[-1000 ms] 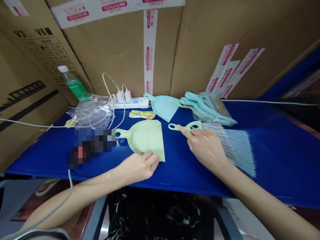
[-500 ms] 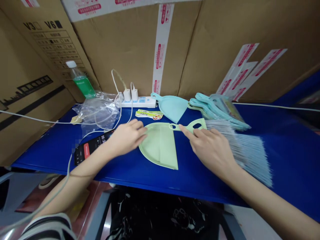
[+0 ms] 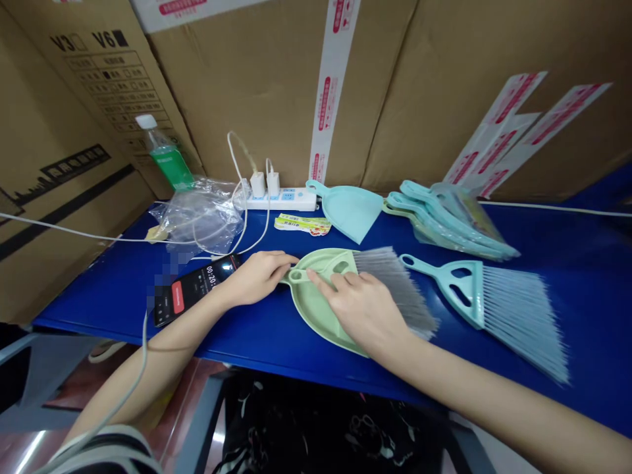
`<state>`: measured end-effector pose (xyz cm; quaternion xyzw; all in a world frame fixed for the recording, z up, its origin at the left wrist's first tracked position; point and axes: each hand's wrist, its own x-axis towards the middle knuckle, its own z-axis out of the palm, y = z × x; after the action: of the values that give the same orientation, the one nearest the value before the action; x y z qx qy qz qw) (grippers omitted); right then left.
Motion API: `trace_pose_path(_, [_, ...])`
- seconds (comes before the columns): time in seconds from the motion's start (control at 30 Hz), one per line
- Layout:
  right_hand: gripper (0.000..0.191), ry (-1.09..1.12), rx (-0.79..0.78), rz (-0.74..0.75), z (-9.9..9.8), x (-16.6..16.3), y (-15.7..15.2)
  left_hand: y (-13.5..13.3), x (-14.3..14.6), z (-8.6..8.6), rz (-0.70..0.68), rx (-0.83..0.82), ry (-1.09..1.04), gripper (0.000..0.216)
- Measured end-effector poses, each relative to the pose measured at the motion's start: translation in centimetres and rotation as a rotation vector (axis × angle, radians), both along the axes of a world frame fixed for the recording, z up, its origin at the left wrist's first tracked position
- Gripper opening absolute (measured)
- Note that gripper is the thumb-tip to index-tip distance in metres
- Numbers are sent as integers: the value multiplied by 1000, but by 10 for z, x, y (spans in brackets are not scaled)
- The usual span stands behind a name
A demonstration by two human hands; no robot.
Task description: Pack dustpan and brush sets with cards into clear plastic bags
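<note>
A pale green dustpan [image 3: 316, 313] lies flat on the blue table [image 3: 257, 336], its handle pointing left. My left hand [image 3: 254, 276] is closed around that handle. A green hand brush [image 3: 390, 283] with grey bristles rests on the pan, handle over handle. My right hand [image 3: 363, 309] lies on top of the brush and grips it against the pan. A light blue brush [image 3: 474, 296] lies loose just to the right of my right hand.
A phone [image 3: 190, 293] on a cable sits left of my left hand. Behind are a crumpled plastic bag [image 3: 202, 214], a green bottle [image 3: 165, 158], a power strip [image 3: 281, 197], a small label [image 3: 302, 224], a blue dustpan [image 3: 348, 207] and stacked blue sets [image 3: 454, 220]. Cardboard boxes [image 3: 247, 85] wall the back.
The green dustpan slid right. My left hand went from its front edge to its handle. My right hand carried the green brush left onto the pan, leaving the blue brush behind.
</note>
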<state>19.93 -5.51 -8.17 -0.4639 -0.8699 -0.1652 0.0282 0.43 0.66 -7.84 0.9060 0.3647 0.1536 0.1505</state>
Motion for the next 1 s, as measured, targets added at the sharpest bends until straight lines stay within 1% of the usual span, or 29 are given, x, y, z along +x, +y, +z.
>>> trace_pose_path(0.07, [54,27,-24,-3,-2,1,-1,1,1,-2,27,-76,-82,36])
trace_pose_path(0.17, [53,73,-33,-19,-2,3,-2,0,2,-3,84,-157,-138,37])
trace_pose_path(0.33, [48,140,-128,-18,-1,1,-4,-3,8,-5,53,-232,-225,37])
trace_pose_path(0.5, [47,236,-200,65,-7,0,-4,-5,12,-9,43,-284,-242,36])
trace_pose_path(0.67, [46,315,-246,181,-9,8,-2,-4,9,-7,61,-341,-199,38])
trace_pose_path(0.77, [46,311,-305,227,-7,13,-1,-4,7,-4,40,-377,-193,39])
trace_pose_path(0.9, [47,279,-391,252,-6,17,2,-4,7,-3,6,-405,-225,39])
trace_pose_path(1.0, [48,317,-419,300,-7,18,4,-3,7,-4,-16,-415,-238,40])
